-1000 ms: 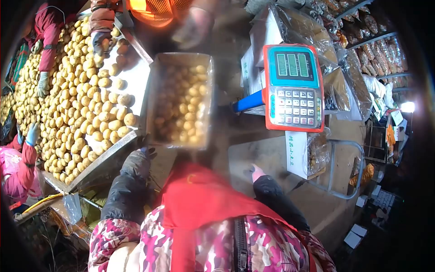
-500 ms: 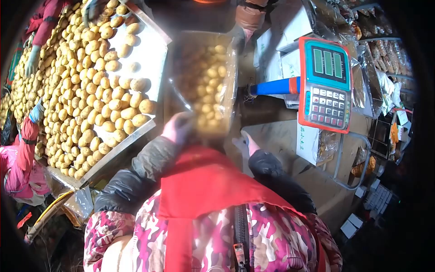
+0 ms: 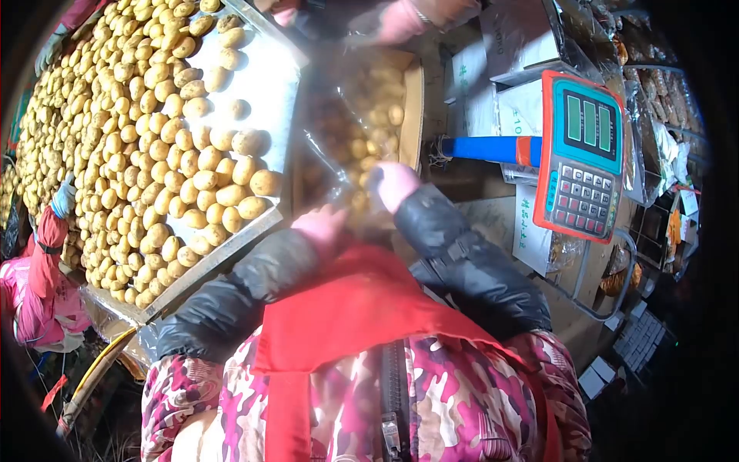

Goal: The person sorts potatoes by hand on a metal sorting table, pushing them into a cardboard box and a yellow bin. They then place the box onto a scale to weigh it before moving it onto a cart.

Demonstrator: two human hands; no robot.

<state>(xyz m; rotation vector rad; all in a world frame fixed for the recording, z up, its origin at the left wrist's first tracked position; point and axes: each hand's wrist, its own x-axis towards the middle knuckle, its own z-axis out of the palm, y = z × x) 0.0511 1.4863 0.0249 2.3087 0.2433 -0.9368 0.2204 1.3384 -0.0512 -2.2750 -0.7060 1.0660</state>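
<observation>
A cardboard box [image 3: 414,115] lined with clear plastic film [image 3: 327,154] holds many potatoes [image 3: 373,146] in front of me. My left hand [image 3: 323,225] is at the near left corner of the box, against the film; its fingers are smeared by motion. Over the box's near right part, by the potatoes, is my right hand [image 3: 394,186], its fingertips blurred. Whether either hand grips the film cannot be made out.
A metal-edged sorting table [image 3: 265,219] with potatoes stands at left. A co-worker's gloved hand [image 3: 63,196] rests at its far left. Other people's hands [image 3: 400,21] are beyond the box. A scale display [image 3: 581,158] on a blue arm [image 3: 489,149] stands at right.
My right hand has moved up and left from beside the box to over its near part. My left hand has shifted slightly right and down. Another person's hands have come nearer the box's far edge.
</observation>
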